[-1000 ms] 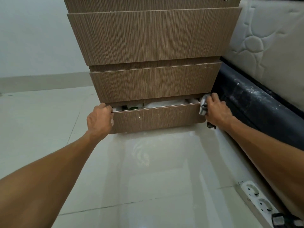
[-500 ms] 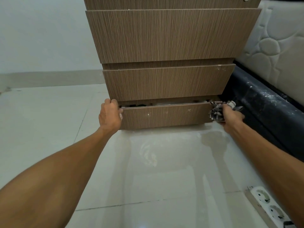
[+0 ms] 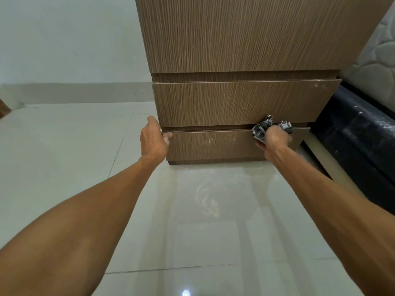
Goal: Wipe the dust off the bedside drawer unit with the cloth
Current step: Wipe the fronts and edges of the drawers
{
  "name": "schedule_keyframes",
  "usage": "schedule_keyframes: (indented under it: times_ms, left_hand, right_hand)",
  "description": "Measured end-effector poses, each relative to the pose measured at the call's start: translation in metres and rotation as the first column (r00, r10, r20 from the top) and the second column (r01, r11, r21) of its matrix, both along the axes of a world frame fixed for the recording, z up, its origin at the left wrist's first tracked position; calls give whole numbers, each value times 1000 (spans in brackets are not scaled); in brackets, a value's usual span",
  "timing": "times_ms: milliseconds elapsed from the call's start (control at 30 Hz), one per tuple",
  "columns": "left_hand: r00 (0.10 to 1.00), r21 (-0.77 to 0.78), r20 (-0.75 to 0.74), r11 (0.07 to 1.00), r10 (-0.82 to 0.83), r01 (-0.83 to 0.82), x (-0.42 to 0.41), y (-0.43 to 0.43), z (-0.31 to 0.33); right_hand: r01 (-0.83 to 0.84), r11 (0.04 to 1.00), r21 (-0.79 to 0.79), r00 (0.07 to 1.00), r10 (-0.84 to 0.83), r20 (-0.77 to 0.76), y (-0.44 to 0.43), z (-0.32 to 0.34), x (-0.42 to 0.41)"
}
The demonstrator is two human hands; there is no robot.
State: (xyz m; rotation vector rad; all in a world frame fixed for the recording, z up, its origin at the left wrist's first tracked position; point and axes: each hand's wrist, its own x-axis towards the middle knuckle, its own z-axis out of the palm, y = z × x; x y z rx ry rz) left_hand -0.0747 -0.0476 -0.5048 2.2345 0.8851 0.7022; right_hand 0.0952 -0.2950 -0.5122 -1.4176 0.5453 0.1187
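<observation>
The brown wood-grain drawer unit (image 3: 239, 101) stands on the pale tiled floor, its drawers all pushed in. My left hand (image 3: 152, 139) rests on the left end of the bottom drawer (image 3: 213, 144), thumb over its top edge. My right hand (image 3: 275, 138) presses a crumpled grey-and-white cloth (image 3: 261, 129) against the top edge of the same drawer, near its right end. Small white specks dot the drawer fronts.
A dark, dusty bed frame (image 3: 359, 133) runs along the right of the unit, with a quilted white mattress (image 3: 376, 58) above it. A white wall with a grey skirting (image 3: 74, 91) lies behind on the left. Glossy floor tiles (image 3: 192, 210) stretch in front.
The bottom drawer, slightly open a second ago with items visible inside, is now pushed shut. My right hand with the cloth has shifted left from the drawer's right corner onto its front.
</observation>
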Motion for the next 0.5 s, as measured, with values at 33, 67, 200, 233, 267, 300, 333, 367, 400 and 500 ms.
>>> schedule_keyframes:
  times_ms: [33,67,200,233,267,300,333,367,400,500]
  left_hand:
    - [1000,-16,-2,1000,0,0,0,3,-3]
    - [1000,-22,0,1000,2,-2,0,4,-3]
    - [997,82,23,994,-67,65,-5,5,-6]
    - [997,91,14,993,-71,70,-5,6,-7]
    - [998,79,11,995,-68,67,-6,6,-7]
    - [998,63,9,996,-63,63,-5,7,-8]
    - [998,55,16,997,-61,60,-5,7,-8]
    - [998,54,20,997,-59,58,-5,7,-8]
    - [998,54,23,997,-61,60,-5,8,-7]
    - [995,55,27,994,-100,98,-8,12,-9]
  right_hand:
    - [-6,999,-32,1000,6,-6,6,-1,-4]
    - [-18,997,-71,1000,18,-7,13,-4,-8]
    - [-89,979,-185,996,87,-21,53,-12,-32]
    - [-106,975,-195,994,103,-28,65,-12,-41]
    - [-121,972,-202,993,117,-31,76,-13,-49]
    - [-140,970,-200,990,136,-34,89,-13,-57]
    - [-161,970,-185,987,156,-38,100,-14,-65]
    - [-185,969,-163,983,180,-46,112,-16,-72]
    - [-208,968,-137,978,203,-54,123,-17,-78]
    - [-278,959,-53,959,274,-79,154,-18,-95]
